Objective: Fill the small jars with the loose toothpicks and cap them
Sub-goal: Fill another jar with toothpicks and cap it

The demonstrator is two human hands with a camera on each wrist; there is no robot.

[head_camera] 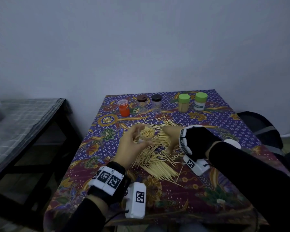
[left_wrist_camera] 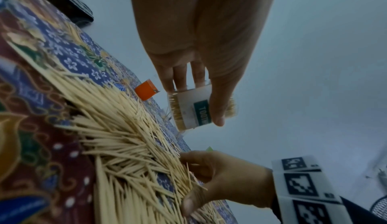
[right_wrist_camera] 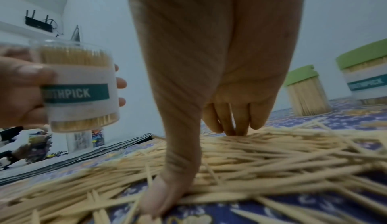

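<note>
The left hand (head_camera: 132, 144) grips a clear plastic toothpick jar (head_camera: 145, 133), uncapped, packed with upright sticks and raised just above the counter (head_camera: 241, 124). The right hand (head_camera: 172, 139), fingers and thumb spread downward, presses into the loose toothpicks (head_camera: 157, 158) directly beneath and beside the jar; whether it pinches any I cannot tell. The thin, pointed wooden sticks lie fanned, mostly pointing away from the person. Two green-capped jars (head_camera: 192, 102) stand behind.
</note>
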